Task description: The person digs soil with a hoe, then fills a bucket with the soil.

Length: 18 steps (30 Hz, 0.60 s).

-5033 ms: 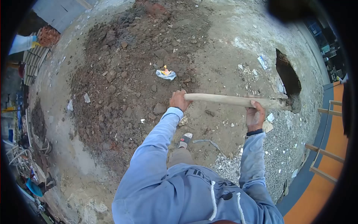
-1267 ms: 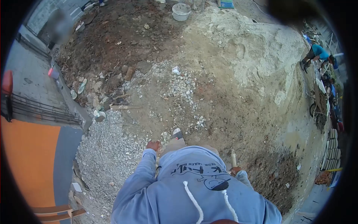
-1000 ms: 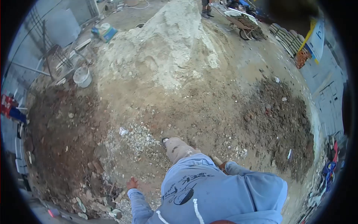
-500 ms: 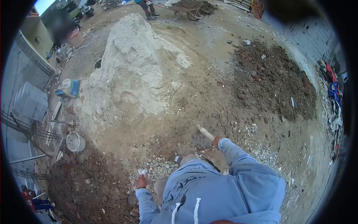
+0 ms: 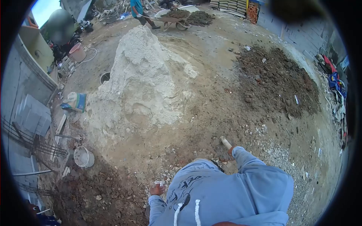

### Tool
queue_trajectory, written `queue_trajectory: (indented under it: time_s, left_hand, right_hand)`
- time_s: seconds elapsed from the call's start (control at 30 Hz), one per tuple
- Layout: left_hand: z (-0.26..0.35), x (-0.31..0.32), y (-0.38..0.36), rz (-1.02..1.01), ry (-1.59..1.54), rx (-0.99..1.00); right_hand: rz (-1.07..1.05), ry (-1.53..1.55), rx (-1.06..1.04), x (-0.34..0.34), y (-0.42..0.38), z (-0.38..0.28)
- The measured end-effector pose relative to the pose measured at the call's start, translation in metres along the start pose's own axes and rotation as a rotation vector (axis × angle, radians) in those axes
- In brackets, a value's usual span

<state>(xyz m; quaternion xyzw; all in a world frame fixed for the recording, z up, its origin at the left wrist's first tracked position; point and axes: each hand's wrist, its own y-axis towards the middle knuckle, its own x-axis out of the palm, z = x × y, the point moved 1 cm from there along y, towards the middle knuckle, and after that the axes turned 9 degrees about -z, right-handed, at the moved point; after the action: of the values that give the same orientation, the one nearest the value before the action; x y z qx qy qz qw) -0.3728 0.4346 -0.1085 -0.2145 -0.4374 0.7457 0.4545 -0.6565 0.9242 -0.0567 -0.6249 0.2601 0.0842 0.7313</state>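
Note:
My right hand (image 5: pixel 230 150) is closed around a short, pale wooden handle (image 5: pixel 226 142), which points up and to the left over the dirt. A dark grey patch shows just beneath it, and the rest of the tool is hard to make out. At lower left, my left hand (image 5: pixel 157 190) grips a small white object (image 5: pixel 160 183) sticking out above the fingers; its kind does not show. Both arms wear light blue sleeves. Gravel and packed earth (image 5: pixel 188 143) lie around my hands.
Ahead rises a pale sand heap (image 5: pixel 141 71); dark soil (image 5: pixel 279 83) is piled to the right. A white bucket (image 5: pixel 83 157), a sack (image 5: pixel 75 102) and rebar (image 5: pixel 36 137) are on the left. Far off, a person (image 5: pixel 138 9) stands by a wheelbarrow (image 5: pixel 171 19).
The whole view has shifted, showing more of the far yard. My right hand and the handle have moved rightward. My left hand sits lower and farther right, still gripping the white object.

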Motion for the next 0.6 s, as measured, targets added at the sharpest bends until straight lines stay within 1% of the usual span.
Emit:
queue_trajectory:
  time_s: [0.07,0.1,0.13,0.2,0.23,0.27,0.33,0.47,0.53,0.57,0.6]
  left_hand:
    - [-0.038,-0.057,0.023,0.027,-0.165,0.002]
    - [-0.048,-0.069,0.007,0.020,0.176,0.273]
    - [-0.055,-0.082,-0.003,0.031,0.162,0.273]
    - [-0.073,-0.116,-0.013,0.212,-0.240,-0.054]
    - [-0.077,-0.129,-0.026,0.215,-0.244,-0.052]
    - [-0.081,-0.138,-0.040,0.153,-0.282,-0.084]
    - [-0.081,-0.146,-0.040,0.080,-0.318,-0.123]
    - [-0.074,-0.170,-0.020,0.042,-0.146,-0.228]
    - [-0.060,-0.174,0.005,0.024,-0.077,-0.261]
    - [-0.054,-0.171,0.023,0.128,-0.082,-0.198]
    - [-0.046,-0.173,0.035,0.130,-0.092,-0.199]
  right_hand:
    - [-0.078,-0.083,0.043,0.051,0.060,0.021]
    - [-0.134,-0.112,0.086,0.071,0.080,0.032]
    - [-0.195,-0.125,0.099,0.086,0.075,0.036]
    - [-0.291,-0.148,0.061,0.103,0.050,0.029]
    - [-0.322,-0.153,0.045,0.111,0.037,0.023]
    - [-0.346,-0.156,0.030,0.117,0.026,0.016]
    - [-0.382,-0.160,-0.003,0.128,0.008,0.001]
    - [-0.443,-0.178,-0.096,0.142,-0.019,-0.044]
    - [-0.393,-0.132,-0.097,0.130,-0.038,-0.086]
    - [-0.341,-0.065,-0.063,0.116,-0.052,-0.114]
    - [-0.287,0.004,-0.033,0.102,-0.066,-0.141]
